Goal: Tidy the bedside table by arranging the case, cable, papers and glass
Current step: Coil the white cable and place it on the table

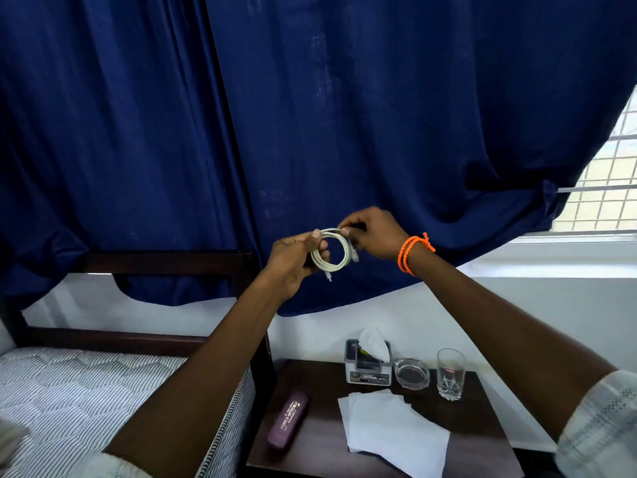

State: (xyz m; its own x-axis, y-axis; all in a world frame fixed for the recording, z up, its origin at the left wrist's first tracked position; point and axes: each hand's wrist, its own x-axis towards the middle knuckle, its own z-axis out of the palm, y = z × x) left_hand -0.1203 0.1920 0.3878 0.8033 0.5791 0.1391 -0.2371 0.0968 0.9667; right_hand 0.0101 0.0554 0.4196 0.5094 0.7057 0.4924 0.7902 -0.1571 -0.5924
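A white cable [339, 262] is wound into a small coil and held up in front of the blue curtain, well above the table. My left hand [293, 262] grips the coil's left side. My right hand [374, 232] pinches its top right, with a plug end dangling below. On the dark bedside table [320, 377] lie a maroon glasses case [287, 424] at the front left and a loose stack of white papers [389, 429] in the middle. An empty drinking glass [451, 374] stands upright at the back right.
A grey tissue box [368, 369] and a glass ashtray [412, 372] stand along the table's back edge. A bed with a striped mattress [86, 391] and dark wooden frame sits to the left. A blue curtain [310, 115] hangs behind; a window [606, 188] is at right.
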